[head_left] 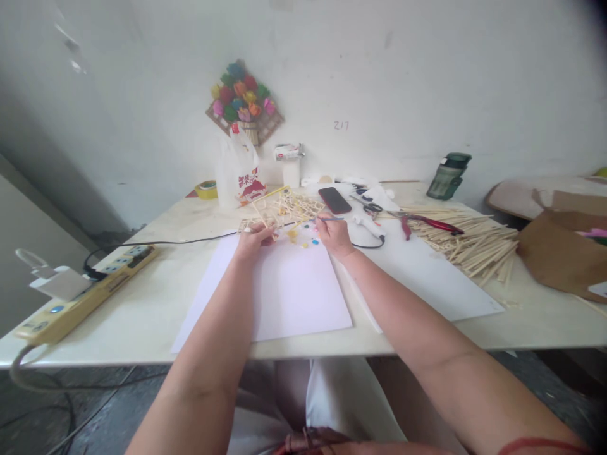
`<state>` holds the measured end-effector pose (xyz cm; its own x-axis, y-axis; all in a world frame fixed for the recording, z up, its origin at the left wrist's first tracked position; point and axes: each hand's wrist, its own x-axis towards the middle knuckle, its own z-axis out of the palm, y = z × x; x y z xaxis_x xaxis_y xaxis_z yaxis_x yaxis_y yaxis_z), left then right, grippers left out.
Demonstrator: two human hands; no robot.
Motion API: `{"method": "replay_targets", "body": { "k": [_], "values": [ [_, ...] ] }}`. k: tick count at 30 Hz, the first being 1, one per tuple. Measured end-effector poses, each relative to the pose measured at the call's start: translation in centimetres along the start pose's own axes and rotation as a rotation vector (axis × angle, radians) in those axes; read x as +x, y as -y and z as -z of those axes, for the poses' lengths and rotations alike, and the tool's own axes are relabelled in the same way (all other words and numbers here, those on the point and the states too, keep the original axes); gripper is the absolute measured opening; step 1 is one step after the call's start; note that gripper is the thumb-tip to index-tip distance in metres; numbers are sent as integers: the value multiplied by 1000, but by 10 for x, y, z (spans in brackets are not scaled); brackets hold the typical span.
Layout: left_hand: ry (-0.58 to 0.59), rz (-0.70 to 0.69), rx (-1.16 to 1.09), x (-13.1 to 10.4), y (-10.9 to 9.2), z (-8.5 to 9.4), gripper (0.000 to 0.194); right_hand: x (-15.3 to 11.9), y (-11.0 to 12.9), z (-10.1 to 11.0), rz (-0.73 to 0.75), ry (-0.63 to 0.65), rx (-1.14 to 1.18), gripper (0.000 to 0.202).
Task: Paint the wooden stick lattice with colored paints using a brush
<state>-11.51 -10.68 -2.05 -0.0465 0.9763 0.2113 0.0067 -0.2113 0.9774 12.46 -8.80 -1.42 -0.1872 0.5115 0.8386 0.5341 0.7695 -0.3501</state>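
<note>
My left hand (257, 235) is closed on the near left side of a small frame of thin wooden sticks (269, 222), whose upper edge looks yellow. My right hand (334, 235) pinches a slim paintbrush (336, 219); its handle points right and its tip is too small to make out. Between the hands, dabs of yellow paint (293, 236) and blue paint (315, 242) lie at the top of a white paper sheet (298, 291). Just behind them is a heap of pale stick pieces (301, 205).
A yellow power strip (114, 281) lies left, its cable crossing the table. Behind stand a plastic bag (237, 170) and tape roll (207, 189). Rightward are a phone (334, 200), scissors (372, 207), white glue gun (368, 225), red-handled pliers (434, 223), loose sticks (474, 246) and a green bottle (449, 176).
</note>
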Motion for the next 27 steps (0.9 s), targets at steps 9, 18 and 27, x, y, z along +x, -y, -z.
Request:
{"method": "replay_targets", "body": {
  "k": [9,18,27],
  "values": [
    [-7,3,6,-2,-3,-1,34,-1,0,-1,-25,7,3,33],
    [-32,8,-29,-1,-1,-1,35,-2,-1,-1,-55,-24,-27,31],
    [-33,10,-22,0,-1,0,34,-3,-2,-1,-89,-49,-6,34]
  ]
}}
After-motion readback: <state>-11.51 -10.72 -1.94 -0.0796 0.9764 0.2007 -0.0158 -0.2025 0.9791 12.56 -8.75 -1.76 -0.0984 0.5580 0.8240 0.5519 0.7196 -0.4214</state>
